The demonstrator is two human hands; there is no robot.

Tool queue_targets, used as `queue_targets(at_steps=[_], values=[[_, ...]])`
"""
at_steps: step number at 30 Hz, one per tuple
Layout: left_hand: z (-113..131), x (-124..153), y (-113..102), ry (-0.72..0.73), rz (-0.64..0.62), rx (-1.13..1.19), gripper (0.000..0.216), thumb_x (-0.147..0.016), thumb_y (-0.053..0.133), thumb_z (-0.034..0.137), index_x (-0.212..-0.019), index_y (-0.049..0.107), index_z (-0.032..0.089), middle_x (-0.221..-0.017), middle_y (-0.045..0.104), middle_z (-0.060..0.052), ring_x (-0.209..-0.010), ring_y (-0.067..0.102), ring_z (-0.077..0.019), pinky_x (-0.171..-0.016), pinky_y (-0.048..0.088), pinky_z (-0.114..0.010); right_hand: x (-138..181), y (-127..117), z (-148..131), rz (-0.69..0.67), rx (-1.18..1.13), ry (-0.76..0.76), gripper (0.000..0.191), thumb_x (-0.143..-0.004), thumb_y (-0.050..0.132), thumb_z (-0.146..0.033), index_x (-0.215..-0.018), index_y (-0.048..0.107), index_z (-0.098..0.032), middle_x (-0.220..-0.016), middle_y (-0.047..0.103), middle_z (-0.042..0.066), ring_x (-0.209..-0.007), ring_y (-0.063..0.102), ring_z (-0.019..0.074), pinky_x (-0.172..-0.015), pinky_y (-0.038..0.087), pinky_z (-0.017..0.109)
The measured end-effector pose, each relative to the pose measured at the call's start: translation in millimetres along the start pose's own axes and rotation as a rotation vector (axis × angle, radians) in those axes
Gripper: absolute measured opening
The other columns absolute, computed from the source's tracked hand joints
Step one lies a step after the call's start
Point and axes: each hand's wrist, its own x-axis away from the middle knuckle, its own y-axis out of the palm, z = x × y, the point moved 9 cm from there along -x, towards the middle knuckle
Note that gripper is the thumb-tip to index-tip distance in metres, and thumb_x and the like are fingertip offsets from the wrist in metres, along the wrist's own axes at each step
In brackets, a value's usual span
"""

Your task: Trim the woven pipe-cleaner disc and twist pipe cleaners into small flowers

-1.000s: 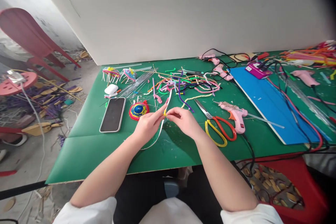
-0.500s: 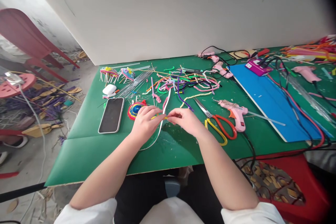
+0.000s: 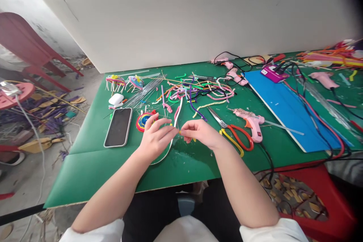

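Observation:
My left hand and my right hand meet fingertip to fingertip above the green table's front half. Between them they pinch a short yellow pipe cleaner, mostly covered by the fingers. My left middle and ring fingers are partly raised. Behind the fingertips runs a long white strip, curving down past my left hand to the table. Just beyond my left hand lies a round coil in red, yellow and blue rings. Orange-and-yellow-handled scissors rest right of my right hand.
A phone and white case lie on the left. Two umbrella-like pieces, thin wires and tangled pipe cleaners fill the back. A pink glue gun, blue board and cables are on the right.
My left fingers have lifted and spread slightly, and the yellow pipe cleaner shows less between the hands. The whole view has shifted a little. Both hands stay together.

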Motion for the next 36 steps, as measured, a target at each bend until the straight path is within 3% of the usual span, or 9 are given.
queue_targets(at_steps=[4, 7, 15, 19, 23, 27, 29, 32, 36], values=[[-5, -3, 7, -0.082, -0.079, 0.13, 0.015, -0.08, 0.056, 0.01, -0.087, 0.064, 0.02, -0.07, 0.066, -0.001, -0.083, 0.059, -0.0175, -0.086, 0.042, -0.037, 3, -3, -7, 0.033, 0.132, -0.061, 0.017, -0.072, 0.068, -0.034, -0.077, 0.064, -0.018, -0.068, 0.064, -0.001, -0.066, 0.058, 0.0107, -0.065, 0.046, 0.025], [-14, -2, 15, -0.241, -0.143, 0.328, 0.008, -0.082, 0.056, 0.016, -0.082, 0.064, 0.017, -0.068, 0.063, -0.003, -0.074, 0.056, -0.0161, -0.07, 0.043, -0.03, 8, -4, -20, 0.085, 0.333, -0.164, 0.013, -0.076, 0.065, -0.032, -0.077, 0.064, -0.019, -0.073, 0.065, -0.001, -0.069, 0.058, 0.0119, -0.065, 0.045, 0.024], [-43, 40, 56, -1.117, -0.415, 1.065, 0.013, -0.071, 0.066, 0.027, -0.064, 0.066, 0.016, -0.062, 0.062, -0.001, -0.061, 0.054, -0.0129, -0.06, 0.04, -0.025, 27, 19, -58, 0.204, 0.855, -0.692, 0.012, -0.086, 0.054, -0.022, -0.079, 0.063, -0.018, -0.074, 0.065, 0.002, -0.07, 0.057, 0.0122, -0.065, 0.044, 0.024], [-33, 54, 74, -1.406, -0.38, 1.539, 0.022, -0.054, 0.077, 0.031, -0.058, 0.067, 0.013, -0.05, 0.058, -0.001, -0.052, 0.052, -0.0107, -0.055, 0.039, -0.024, 39, 30, -67, 0.319, 1.009, -0.927, 0.014, -0.087, 0.049, -0.017, -0.084, 0.062, -0.017, -0.076, 0.067, 0.004, -0.073, 0.057, 0.0144, -0.067, 0.045, 0.027], [-28, 59, 79, -1.511, -0.297, 1.721, 0.024, -0.049, 0.082, 0.03, -0.056, 0.067, 0.013, -0.052, 0.06, -0.002, -0.051, 0.053, -0.0085, -0.053, 0.039, -0.021, 45, 33, -68, 0.427, 1.115, -1.04, 0.018, -0.087, 0.046, -0.012, -0.088, 0.063, -0.018, -0.08, 0.069, 0.004, -0.078, 0.058, 0.0154, -0.072, 0.045, 0.028], [-38, 53, 69, -1.355, -0.309, 1.471, 0.018, -0.065, 0.073, 0.032, -0.068, 0.069, 0.015, -0.064, 0.066, -0.004, -0.06, 0.059, -0.0125, -0.059, 0.045, -0.024, 36, 22, -64, 0.41, 1.048, -0.921, 0.018, -0.087, 0.047, -0.014, -0.087, 0.064, -0.017, -0.077, 0.067, 0.005, -0.073, 0.057, 0.0153, -0.069, 0.044, 0.029], [-45, 38, 56, -1.094, -0.318, 1.178, 0.015, -0.074, 0.066, 0.031, -0.076, 0.07, 0.017, -0.074, 0.069, -0.005, -0.069, 0.061, -0.0149, -0.065, 0.047, -0.026, 29, 12, -61, 0.359, 0.904, -0.78, 0.015, -0.086, 0.049, -0.017, -0.084, 0.064, -0.017, -0.074, 0.065, 0.004, -0.069, 0.056, 0.0136, -0.066, 0.043, 0.026], [-39, 12, 31, -0.653, -0.213, 0.856, 0.01, -0.078, 0.063, 0.023, -0.083, 0.07, 0.019, -0.078, 0.068, -0.004, -0.074, 0.062, -0.0147, -0.07, 0.049, -0.026, 21, 3, -54, 0.253, 0.666, -0.574, 0.011, -0.083, 0.055, -0.021, -0.077, 0.064, -0.018, -0.069, 0.061, 0.001, -0.064, 0.054, 0.011, -0.06, 0.041, 0.023], [-27, 4, 14, -0.378, -0.096, 0.72, 0.017, -0.079, 0.061, 0.014, -0.092, 0.07, 0.021, -0.081, 0.067, -0.005, -0.074, 0.063, -0.0135, -0.069, 0.051, -0.024, 14, 7, -40, 0.099, 0.518, -0.375, 0.01, -0.078, 0.06, -0.024, -0.071, 0.064, -0.017, -0.067, 0.059, 0.0, -0.063, 0.052, 0.0111, -0.059, 0.04, 0.022]])
